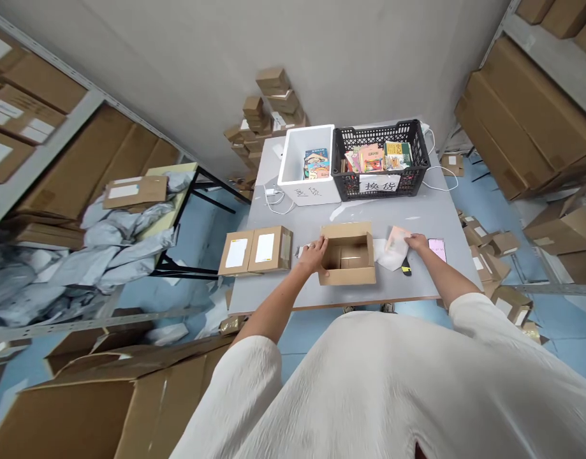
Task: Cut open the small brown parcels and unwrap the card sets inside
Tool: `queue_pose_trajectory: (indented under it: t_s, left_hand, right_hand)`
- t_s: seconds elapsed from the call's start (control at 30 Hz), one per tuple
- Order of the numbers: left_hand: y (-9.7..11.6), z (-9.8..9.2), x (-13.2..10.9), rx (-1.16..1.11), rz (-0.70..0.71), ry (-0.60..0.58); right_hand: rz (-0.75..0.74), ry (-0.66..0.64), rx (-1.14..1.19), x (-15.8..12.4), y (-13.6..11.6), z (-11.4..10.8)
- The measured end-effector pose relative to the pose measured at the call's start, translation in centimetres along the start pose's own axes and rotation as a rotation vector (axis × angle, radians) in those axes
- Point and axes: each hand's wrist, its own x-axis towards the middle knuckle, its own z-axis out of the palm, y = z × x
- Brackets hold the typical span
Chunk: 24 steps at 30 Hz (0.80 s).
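Observation:
An open cardboard box (347, 275) with its flaps spread stands near the front edge of the grey table, and no contents show inside it. My left hand (314, 254) grips the box at its left side. To the right, my right hand (416, 242) pinches the edge of a flat pinkish item in translucent white wrap (393, 252). What the wrap encloses is too blurred to name. Under the wrap's right corner lies a small black-and-yellow object (406, 267). Beyond my right wrist is a phone with a pink screen (437, 249).
Two closed cartons (255, 250) with white labels sit on the table's left. At the back are a white bin (302, 193) and a black crate (381, 186) holding books. A loaded side table (187, 191) and a big open carton (168, 401) stand left.

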Motion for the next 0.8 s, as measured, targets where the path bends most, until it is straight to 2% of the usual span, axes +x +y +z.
queue_pose_trajectory:
  t_s: [0.1,0.2,0.37,0.47,0.57,0.7,0.8]
  left_hand:
    - [-0.2,0.2,0.3,-0.017,0.007,0.010]
    - [-0.4,0.5,0.7,-0.046,0.019,0.034]
    - [-0.7,1.1,0.4,-0.126,0.063,0.107]
    - [-1.2,2.1,-0.7,-0.218,0.065,0.173]
    - [-1.9,3.6,-2.2,-0.330,0.015,0.259]
    - [-2.8,5.3,-4.0,-0.521,-0.117,0.343]
    - [-3.0,5.8,-5.0,-0.674,-0.090,0.406]
  right_hand:
    - [0.034,0.020,0.010,-0.3,-0.5,-0.2]
    - [-0.107,0.027,0.036,-1.1,-2.0,-0.3]
    - [-0.461,-0.227,0.182,-4.9,-4.9,1.7]
    - [-0.570,-0.314,0.203,-7.5,-6.3,3.1]
    - [-0.617,-0.291,0.178,-9.0,-7.1,4.0]
    - [-0.588,-0.263,0.145,-9.7,-7.3,4.1]
    - [-0.543,-0.270,0.127,-10.2,-7.2,4.0]
